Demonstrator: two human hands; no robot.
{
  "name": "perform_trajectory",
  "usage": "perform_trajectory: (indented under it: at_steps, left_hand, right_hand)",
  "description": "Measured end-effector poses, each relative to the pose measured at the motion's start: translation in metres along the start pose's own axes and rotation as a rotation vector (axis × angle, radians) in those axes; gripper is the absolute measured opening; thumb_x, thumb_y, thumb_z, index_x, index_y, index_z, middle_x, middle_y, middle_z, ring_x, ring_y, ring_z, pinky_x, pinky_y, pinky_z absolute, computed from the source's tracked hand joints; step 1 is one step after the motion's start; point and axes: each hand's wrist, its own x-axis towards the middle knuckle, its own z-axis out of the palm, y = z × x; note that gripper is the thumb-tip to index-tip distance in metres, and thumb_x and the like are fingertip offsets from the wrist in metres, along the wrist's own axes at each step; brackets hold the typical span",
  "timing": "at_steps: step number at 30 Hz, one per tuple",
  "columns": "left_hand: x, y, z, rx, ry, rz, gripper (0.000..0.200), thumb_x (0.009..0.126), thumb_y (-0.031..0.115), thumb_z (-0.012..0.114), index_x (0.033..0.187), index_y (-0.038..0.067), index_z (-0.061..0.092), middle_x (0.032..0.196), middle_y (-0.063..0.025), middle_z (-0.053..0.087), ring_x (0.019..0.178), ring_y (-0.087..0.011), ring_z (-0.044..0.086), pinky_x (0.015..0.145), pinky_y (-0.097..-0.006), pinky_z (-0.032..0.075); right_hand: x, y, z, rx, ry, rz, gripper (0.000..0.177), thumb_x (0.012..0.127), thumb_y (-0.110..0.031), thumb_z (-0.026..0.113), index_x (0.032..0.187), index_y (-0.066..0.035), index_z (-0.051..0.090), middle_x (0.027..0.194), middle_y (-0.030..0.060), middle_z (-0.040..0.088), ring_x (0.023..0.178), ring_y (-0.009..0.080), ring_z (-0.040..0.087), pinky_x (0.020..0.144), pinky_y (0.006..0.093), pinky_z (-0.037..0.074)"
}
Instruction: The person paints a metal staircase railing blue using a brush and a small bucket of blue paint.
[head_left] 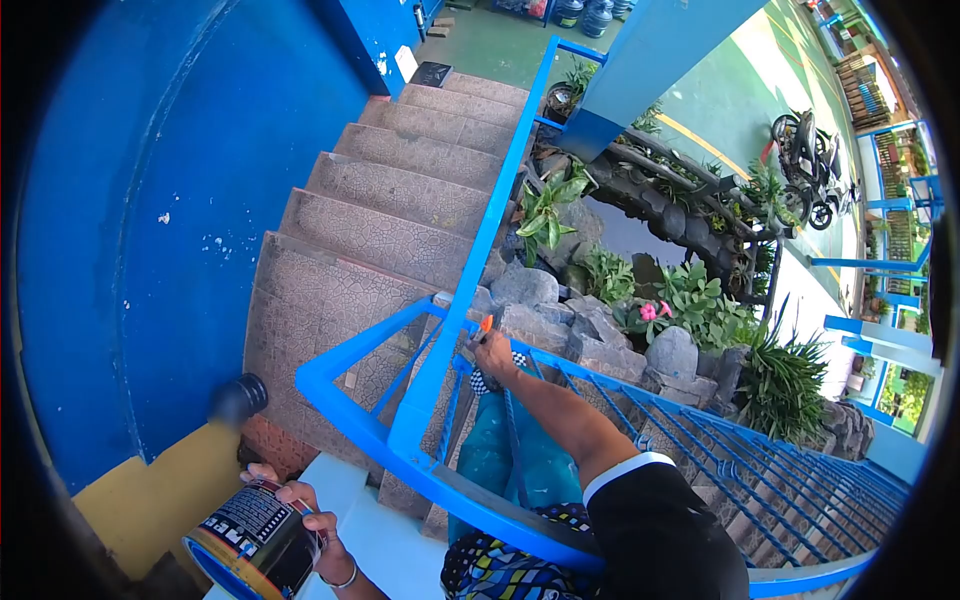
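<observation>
At the lower left, my left hand (318, 520) grips a dark paint can (262, 540) with printed lettering and blue and yellow paint round its tilted rim. My right hand (493, 358) reaches over the blue metal railing (430, 385) near the frame's centre. Its fingers are closed round a small tool with an orange handle (486, 324), seemingly a brush; its working end is hidden by the hand and rail. The right hand is close to where the railing's bars join.
Tiled stairs (400, 185) run beside a blue wall (230, 200). A dark round container (238, 398) stands near the wall's foot. Rocks (525, 287), plants and a small pond (635, 235) lie beyond the railing. Motorcycles (800, 150) stand at the upper right, by a blue pillar (640, 70).
</observation>
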Motion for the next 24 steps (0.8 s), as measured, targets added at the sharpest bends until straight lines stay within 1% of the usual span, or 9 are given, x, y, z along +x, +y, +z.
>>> perform_trajectory:
  at_steps: [1,3,6,9,12,15,18,21,24]
  left_hand:
    - [0.0,0.001,-0.001,-0.012,0.005,0.007,0.073,0.099,0.037,0.067,0.162,0.03,0.031,0.17,0.0076,0.026,0.146,-0.0262,0.031,0.107,-0.0575,0.033]
    - [-0.002,0.004,-0.004,-0.01,0.013,0.005,0.073,0.099,0.038,0.066,0.162,0.03,0.031,0.169,0.0082,0.026,0.146,-0.0255,0.031,0.106,-0.0569,0.033]
    - [-0.004,0.006,-0.004,-0.019,0.033,0.012,0.072,0.099,0.04,0.066,0.161,0.03,0.033,0.169,0.0091,0.027,0.145,-0.0247,0.032,0.106,-0.0561,0.033]
    - [-0.011,0.014,-0.011,-0.033,0.044,0.032,0.071,0.098,0.04,0.066,0.161,0.029,0.034,0.169,0.0096,0.027,0.145,-0.0244,0.032,0.106,-0.0555,0.032]
    - [-0.009,0.01,-0.006,-0.031,0.025,0.017,0.071,0.098,0.04,0.067,0.16,0.029,0.035,0.169,0.0096,0.027,0.145,-0.0246,0.032,0.106,-0.0554,0.032]
    - [-0.009,0.01,-0.005,-0.024,0.028,0.016,0.071,0.098,0.039,0.067,0.161,0.03,0.035,0.169,0.0096,0.027,0.145,-0.0252,0.033,0.106,-0.0562,0.033]
    - [-0.012,0.016,-0.011,-0.023,0.051,0.022,0.072,0.098,0.038,0.068,0.161,0.03,0.034,0.169,0.0094,0.028,0.145,-0.026,0.033,0.106,-0.0572,0.034]
    - [-0.015,0.018,-0.015,-0.038,0.081,0.041,0.073,0.097,0.038,0.069,0.16,0.03,0.034,0.169,0.0093,0.028,0.144,-0.0264,0.034,0.106,-0.0579,0.034]
    - [-0.02,0.024,-0.023,-0.024,0.108,0.071,0.072,0.098,0.038,0.068,0.161,0.03,0.034,0.169,0.0092,0.028,0.144,-0.0263,0.033,0.105,-0.058,0.034]
  right_hand:
    - [-0.006,-0.009,-0.004,0.008,-0.019,0.0,0.034,0.089,-0.03,0.076,0.097,0.003,0.072,0.088,0.0234,0.075,0.084,0.0393,0.074,0.075,0.0475,0.056]
    - [-0.022,-0.024,-0.019,0.02,-0.058,0.0,0.033,0.089,-0.029,0.076,0.1,0.002,0.074,0.089,0.0211,0.075,0.083,0.0354,0.075,0.075,0.0449,0.056]
    - [-0.045,-0.048,-0.048,0.071,-0.176,0.029,0.029,0.091,-0.025,0.076,0.104,0.0,0.076,0.089,0.0157,0.076,0.082,0.0285,0.073,0.075,0.0403,0.055]
    - [-0.062,-0.052,-0.064,0.222,-0.29,0.076,0.025,0.092,-0.023,0.075,0.104,-0.002,0.077,0.09,0.011,0.076,0.083,0.0221,0.071,0.076,0.0372,0.054]
    - [-0.065,-0.051,-0.077,0.313,-0.264,0.183,0.024,0.092,-0.022,0.074,0.103,-0.001,0.077,0.09,0.0095,0.076,0.083,0.0198,0.069,0.076,0.037,0.053]
    - [-0.062,-0.054,-0.084,0.445,-0.141,0.196,0.025,0.092,-0.022,0.075,0.101,0.001,0.076,0.089,0.0106,0.076,0.082,0.0192,0.069,0.075,0.0374,0.052]
    - [-0.049,-0.052,-0.066,0.423,-0.006,0.114,0.019,0.094,-0.016,0.075,0.101,0.001,0.076,0.093,0.0093,0.075,0.079,0.0165,0.068,0.07,0.034,0.052]
    - [-0.028,-0.03,-0.041,0.334,0.024,0.144,0.018,0.093,-0.016,0.076,0.101,0.0,0.076,0.093,0.0096,0.076,0.084,0.0181,0.07,0.074,0.0357,0.054]
    - [-0.022,-0.012,-0.023,0.22,0.029,0.045,0.025,0.09,-0.023,0.079,0.103,-0.002,0.076,0.095,0.0124,0.078,0.087,0.023,0.074,0.08,0.0383,0.055]
